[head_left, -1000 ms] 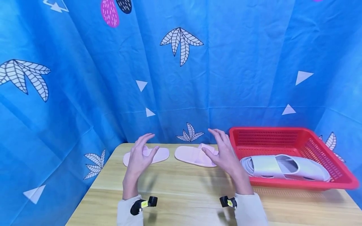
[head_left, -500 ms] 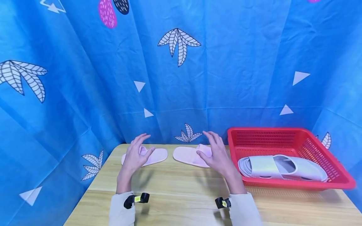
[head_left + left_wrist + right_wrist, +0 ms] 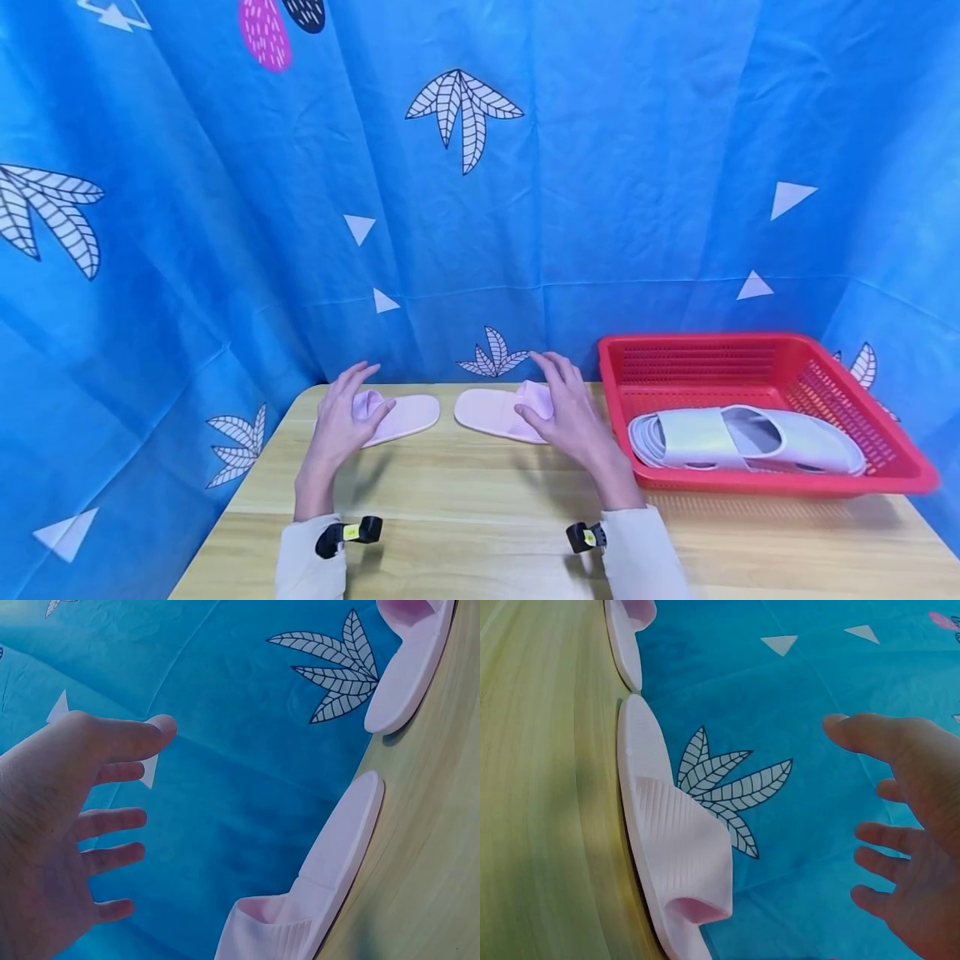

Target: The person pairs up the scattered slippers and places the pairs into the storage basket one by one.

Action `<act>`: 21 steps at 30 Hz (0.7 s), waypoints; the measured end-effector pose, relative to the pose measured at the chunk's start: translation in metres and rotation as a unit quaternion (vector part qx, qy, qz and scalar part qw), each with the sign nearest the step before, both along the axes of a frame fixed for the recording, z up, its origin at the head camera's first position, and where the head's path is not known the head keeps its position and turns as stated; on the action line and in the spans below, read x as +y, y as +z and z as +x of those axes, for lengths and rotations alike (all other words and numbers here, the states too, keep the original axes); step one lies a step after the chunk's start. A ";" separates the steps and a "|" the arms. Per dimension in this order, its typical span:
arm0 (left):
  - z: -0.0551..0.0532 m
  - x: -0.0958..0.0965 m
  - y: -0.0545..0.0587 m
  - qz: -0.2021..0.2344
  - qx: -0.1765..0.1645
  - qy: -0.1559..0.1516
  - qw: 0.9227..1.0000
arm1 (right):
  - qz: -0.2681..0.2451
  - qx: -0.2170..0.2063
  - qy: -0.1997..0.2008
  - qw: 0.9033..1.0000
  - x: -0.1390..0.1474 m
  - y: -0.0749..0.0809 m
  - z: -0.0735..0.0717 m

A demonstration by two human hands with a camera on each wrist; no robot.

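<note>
While pink slippers lie at lower centre, the left hand and right hand hover empty, loosely curved; reaching seems the step, gripping would need lowering.

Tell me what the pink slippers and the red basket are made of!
The pink slippers look like matte, rubbery plastic or maybe foam, with molded ridges. The red basket seems to be smooth, hard plastic, with rows of slots through its walls.
</note>
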State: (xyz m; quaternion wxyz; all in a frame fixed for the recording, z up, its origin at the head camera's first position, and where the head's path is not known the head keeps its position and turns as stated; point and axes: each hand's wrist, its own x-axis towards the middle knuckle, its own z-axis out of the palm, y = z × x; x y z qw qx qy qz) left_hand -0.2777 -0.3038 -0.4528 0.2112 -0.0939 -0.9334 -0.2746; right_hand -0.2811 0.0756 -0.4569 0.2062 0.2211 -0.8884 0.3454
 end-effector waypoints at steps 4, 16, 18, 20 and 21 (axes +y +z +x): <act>-0.003 -0.003 -0.001 0.002 -0.009 0.002 1.000 | 0.000 -0.005 -0.001 1.000 0.001 -0.001 -0.001; -0.008 -0.025 -0.020 0.002 -0.036 0.004 0.999 | 0.008 -0.074 0.009 0.997 -0.002 -0.015 -0.006; -0.008 -0.029 -0.023 0.002 -0.036 0.005 0.999 | 0.011 -0.074 0.010 0.997 -0.003 -0.017 -0.008; -0.008 -0.033 -0.024 -0.003 -0.038 0.007 0.999 | 0.016 -0.069 0.010 0.997 -0.004 -0.019 -0.008; -0.008 -0.034 -0.024 -0.003 -0.041 0.007 0.999 | 0.018 -0.065 0.010 0.998 -0.004 -0.020 -0.008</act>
